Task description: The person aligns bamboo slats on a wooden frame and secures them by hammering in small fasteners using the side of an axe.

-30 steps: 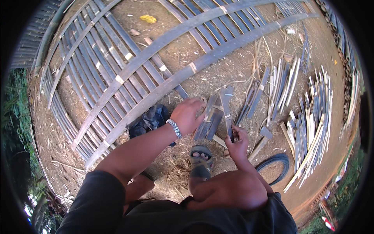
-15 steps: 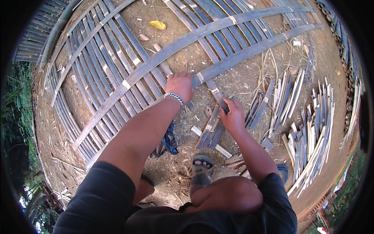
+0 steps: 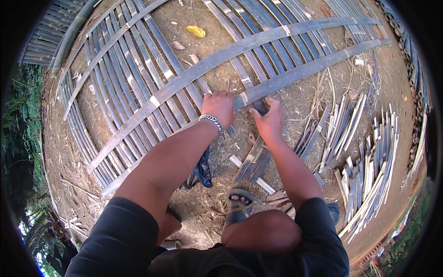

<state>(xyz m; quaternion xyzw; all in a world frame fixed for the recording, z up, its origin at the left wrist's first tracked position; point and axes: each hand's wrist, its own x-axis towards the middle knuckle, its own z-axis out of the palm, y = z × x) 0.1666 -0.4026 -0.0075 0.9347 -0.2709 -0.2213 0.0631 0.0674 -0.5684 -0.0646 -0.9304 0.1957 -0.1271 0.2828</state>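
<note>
A lattice of split bamboo lies on the ground, with narrow slats crossing long curved strips. My left hand (image 3: 218, 110) is closed over the near long bamboo strip (image 3: 302, 70), fingers over its far edge; the part beneath the palm is hidden. Just right of it, my right hand (image 3: 271, 121) has thumb and fingers on either side of the near end of a short bamboo slat (image 3: 260, 107). That slat passes under the near strip, and its farther part (image 3: 241, 73) shows between the two long strips.
Loose bamboo pieces (image 3: 254, 161) lie before my sandalled foot (image 3: 240, 203). Bundles of thin split strips (image 3: 376, 157) are at the right. A dark plastic bag (image 3: 203, 171) sits below my left forearm. A yellow leaf (image 3: 195, 31) lies beyond the lattice strips.
My right hand has moved away from me and slightly left, pushing the slat farther under the near strip. My left hand keeps its place on that strip. The view has shifted slightly.
</note>
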